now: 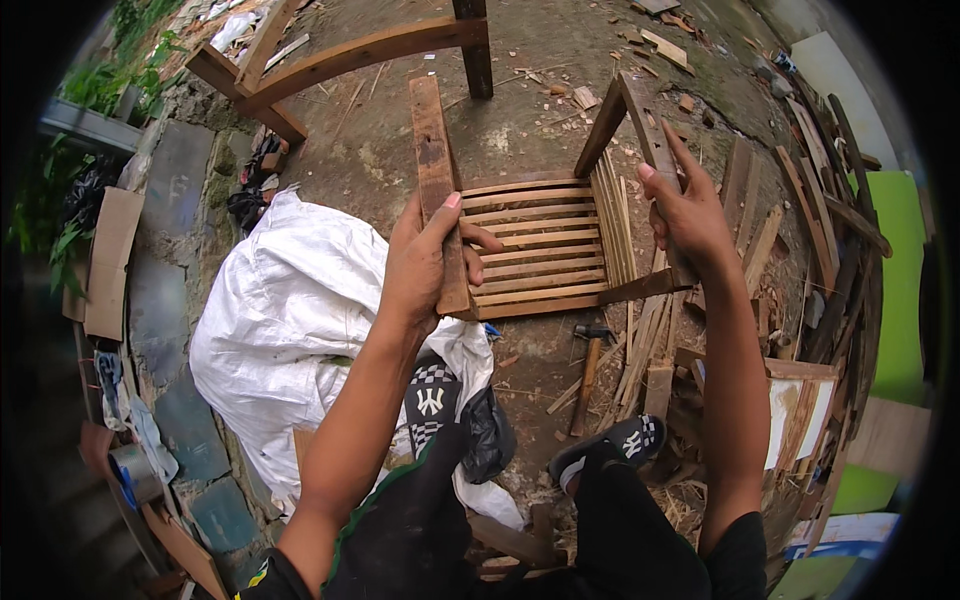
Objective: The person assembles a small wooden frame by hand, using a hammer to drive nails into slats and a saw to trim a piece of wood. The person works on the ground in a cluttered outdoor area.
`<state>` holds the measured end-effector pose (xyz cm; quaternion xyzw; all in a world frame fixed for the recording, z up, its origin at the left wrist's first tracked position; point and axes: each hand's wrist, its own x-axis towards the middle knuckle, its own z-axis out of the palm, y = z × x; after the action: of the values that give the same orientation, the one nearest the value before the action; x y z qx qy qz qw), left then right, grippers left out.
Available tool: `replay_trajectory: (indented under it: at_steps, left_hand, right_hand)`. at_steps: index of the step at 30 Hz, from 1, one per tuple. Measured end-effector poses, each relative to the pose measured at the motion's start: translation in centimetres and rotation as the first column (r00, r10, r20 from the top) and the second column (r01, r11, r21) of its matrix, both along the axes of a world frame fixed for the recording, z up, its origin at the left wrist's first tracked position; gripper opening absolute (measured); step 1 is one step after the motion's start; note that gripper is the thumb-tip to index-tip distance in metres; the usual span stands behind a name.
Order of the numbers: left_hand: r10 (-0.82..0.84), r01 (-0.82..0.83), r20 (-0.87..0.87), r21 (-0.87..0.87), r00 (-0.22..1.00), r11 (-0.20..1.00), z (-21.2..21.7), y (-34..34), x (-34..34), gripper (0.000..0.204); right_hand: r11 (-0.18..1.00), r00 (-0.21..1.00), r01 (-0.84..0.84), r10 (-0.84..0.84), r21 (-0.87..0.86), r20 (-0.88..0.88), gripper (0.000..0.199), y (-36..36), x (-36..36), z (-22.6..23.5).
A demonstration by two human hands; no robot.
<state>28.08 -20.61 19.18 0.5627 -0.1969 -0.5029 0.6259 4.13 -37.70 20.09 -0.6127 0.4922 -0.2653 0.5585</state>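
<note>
A small wooden chair with a slatted seat is in front of me, raised between my two hands. My left hand is closed round its left side rail, a broad brown board, with the thumb on top and fingertips showing on the inner side. My right hand grips the right side rail, index finger stretched along it and the other fingers curled. More slats run down the chair's right side. Below it, a hammer with a wooden handle lies on the ground between my feet.
A large white sack lies at my left beside a low stone wall. Another wooden frame stands at the far left. Wood strips and scraps are heaped on the right, near a green panel.
</note>
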Motion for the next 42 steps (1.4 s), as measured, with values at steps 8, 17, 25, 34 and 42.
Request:
replay_trajectory:
  at_steps: [8,17,25,34,42]
  left_hand:
    - [0.039,-0.041,-0.018,-0.101,0.999,0.994,-1.3,0.5,0.3,0.065]
    - [0.037,-0.041,-0.044,-0.099,0.998,0.994,-1.6,0.3,1.0,0.070]
    - [0.019,-0.021,-0.027,-0.092,0.999,0.996,-1.7,0.0,1.3,0.069]
    - [-0.008,0.008,-0.004,-0.102,1.000,0.995,-1.7,-0.7,1.3,0.068]
    - [-0.016,0.013,-0.029,-0.120,0.999,0.993,-1.6,-0.6,1.4,0.066]
  right_hand:
    - [0.998,0.998,0.058,-0.058,-0.020,0.019,0.073,0.0,0.2,0.2]
    - [0.996,0.993,0.076,-0.079,0.034,0.089,0.073,-0.6,-0.9,0.3]
    - [0.997,0.993,0.069,-0.072,0.032,0.092,0.073,-0.4,-1.2,0.5]
    - [0.996,0.994,0.091,-0.092,0.027,0.062,0.072,-0.2,-0.8,0.4]
    - [0.998,0.997,0.065,-0.064,-0.025,0.044,0.072,-0.1,-0.1,-0.2]
